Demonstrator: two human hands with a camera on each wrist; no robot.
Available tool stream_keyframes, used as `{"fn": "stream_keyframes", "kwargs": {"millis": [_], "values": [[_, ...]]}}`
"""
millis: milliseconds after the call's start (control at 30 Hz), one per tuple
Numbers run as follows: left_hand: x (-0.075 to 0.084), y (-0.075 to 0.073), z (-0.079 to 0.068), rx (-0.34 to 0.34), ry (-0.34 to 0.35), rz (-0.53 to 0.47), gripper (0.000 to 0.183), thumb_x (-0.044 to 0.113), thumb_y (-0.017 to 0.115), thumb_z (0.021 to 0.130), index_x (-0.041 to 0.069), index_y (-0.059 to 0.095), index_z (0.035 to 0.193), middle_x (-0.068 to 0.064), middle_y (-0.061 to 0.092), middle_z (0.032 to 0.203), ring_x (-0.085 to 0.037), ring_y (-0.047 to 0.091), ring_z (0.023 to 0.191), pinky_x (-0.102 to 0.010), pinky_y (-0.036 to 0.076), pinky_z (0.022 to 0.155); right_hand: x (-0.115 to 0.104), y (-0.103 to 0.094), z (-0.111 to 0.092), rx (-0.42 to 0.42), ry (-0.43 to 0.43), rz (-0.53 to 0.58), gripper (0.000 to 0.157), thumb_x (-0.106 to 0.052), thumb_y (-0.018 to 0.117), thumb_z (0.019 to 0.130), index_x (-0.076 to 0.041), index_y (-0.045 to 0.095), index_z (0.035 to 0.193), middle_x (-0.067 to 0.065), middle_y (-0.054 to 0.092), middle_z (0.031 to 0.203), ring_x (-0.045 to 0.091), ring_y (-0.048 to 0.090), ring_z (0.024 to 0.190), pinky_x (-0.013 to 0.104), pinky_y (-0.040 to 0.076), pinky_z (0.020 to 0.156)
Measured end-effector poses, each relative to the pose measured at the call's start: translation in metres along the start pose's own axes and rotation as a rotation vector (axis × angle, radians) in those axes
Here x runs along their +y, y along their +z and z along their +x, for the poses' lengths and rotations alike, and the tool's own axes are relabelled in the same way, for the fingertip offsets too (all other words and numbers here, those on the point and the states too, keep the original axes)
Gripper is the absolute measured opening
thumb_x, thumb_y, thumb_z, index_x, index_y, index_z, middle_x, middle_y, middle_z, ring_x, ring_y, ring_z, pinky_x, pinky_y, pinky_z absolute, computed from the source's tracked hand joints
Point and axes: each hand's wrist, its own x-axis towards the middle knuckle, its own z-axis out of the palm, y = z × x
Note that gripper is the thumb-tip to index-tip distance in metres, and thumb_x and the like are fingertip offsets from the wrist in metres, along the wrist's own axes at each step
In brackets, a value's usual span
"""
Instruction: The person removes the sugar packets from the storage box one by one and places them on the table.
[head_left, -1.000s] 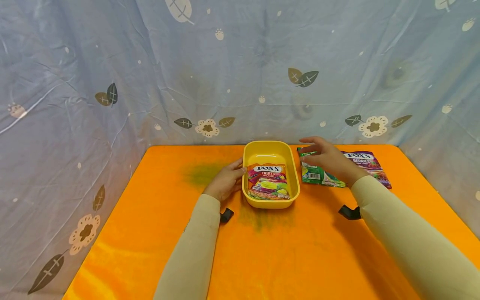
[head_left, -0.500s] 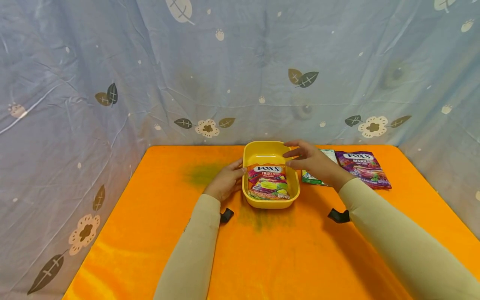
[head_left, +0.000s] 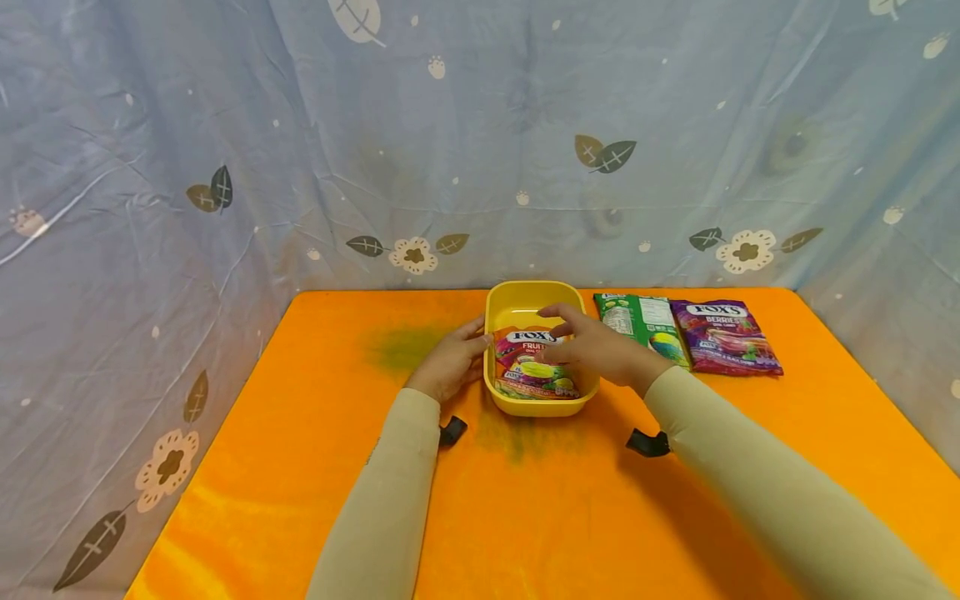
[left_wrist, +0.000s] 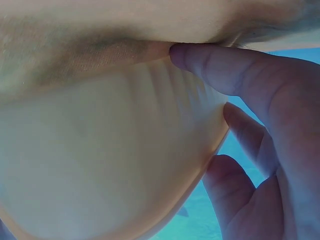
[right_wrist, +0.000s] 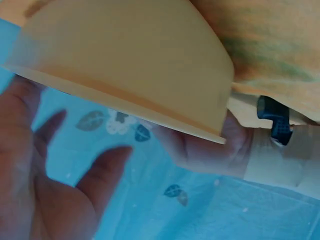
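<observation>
In the head view, a yellow plastic tub (head_left: 528,407) holds an orange and red packet of Fox's Fruits candy (head_left: 513,379) lying face up. My left hand (head_left: 448,364) rests against the tub's left side. The left wrist view has its fingertips on the outer wall (left_wrist: 90,150), with the thumb close to the rim. Over the right part of the tub, my right hand (head_left: 603,348) hovers with fingers spread and nothing in them, overlapping part of the packet. From the right wrist, the tub (right_wrist: 125,60) shows from its side, thumb and fingers apart near its rim.
Right of the tub lie a green candy packet (head_left: 633,319), back side up, and a purple Fox's Berries packet (head_left: 726,337). An orange cloth (head_left: 525,517) covers the table. Pale blue patterned curtains (head_left: 480,125) enclose the back and sides.
My right hand has moved left, from above the green packet to over the tub, uncovering the green and purple packets. The left hand and the tub have stayed in place.
</observation>
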Motion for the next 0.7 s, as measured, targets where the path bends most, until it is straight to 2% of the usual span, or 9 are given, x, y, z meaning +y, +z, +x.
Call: {"fn": "stream_keyframes", "kwargs": {"millis": [100,300,400,567,700], "values": [[0.0,0.0,0.0,-0.004,0.004,-0.002,0.052,0.02,0.048,0.102,0.024,0.032,0.151,-0.011,0.055,0.132,-0.026,0.061,0.108,-0.038,0.051,0.087,-0.002,0.008,0.004,0.039,0.057,-0.036,0.08,-0.038,0.076,0.082,-0.024,0.029,0.145,0.018,0.031,0.145,0.034,0.05,0.117,0.05,0.044,0.095],[0.001,0.002,0.001,-0.023,0.011,-0.002,0.053,0.019,0.048,0.102,0.022,0.031,0.152,-0.011,0.052,0.135,-0.027,0.058,0.113,-0.04,0.049,0.09,-0.007,0.023,0.011,0.171,0.112,-0.145,0.081,-0.038,0.074,0.083,-0.016,0.027,0.146,0.014,0.04,0.139,0.031,0.05,0.113,0.051,0.042,0.096],[0.002,0.003,0.0,-0.033,0.011,0.0,0.053,0.019,0.048,0.102,0.022,0.03,0.152,-0.011,0.051,0.136,-0.027,0.057,0.115,-0.04,0.049,0.09,-0.006,0.027,0.014,0.205,0.121,-0.122,0.08,-0.035,0.073,0.085,-0.013,0.027,0.146,0.014,0.041,0.137,0.031,0.05,0.111,0.05,0.042,0.096],[0.002,0.003,0.001,-0.027,0.014,0.009,0.053,0.019,0.048,0.102,0.023,0.032,0.151,-0.01,0.052,0.134,-0.026,0.06,0.111,-0.039,0.05,0.088,-0.002,0.031,0.016,0.248,0.132,-0.055,0.081,-0.032,0.072,0.086,-0.014,0.024,0.149,0.015,0.034,0.144,0.035,0.044,0.119,0.053,0.038,0.099],[0.0,0.001,0.002,-0.019,0.015,0.003,0.052,0.019,0.048,0.102,0.022,0.031,0.151,-0.012,0.054,0.132,-0.026,0.061,0.108,-0.039,0.05,0.088,0.0,0.031,0.017,0.275,0.143,0.06,0.079,-0.03,0.071,0.087,-0.017,0.024,0.15,0.013,0.035,0.144,0.035,0.042,0.123,0.053,0.036,0.101]]}}
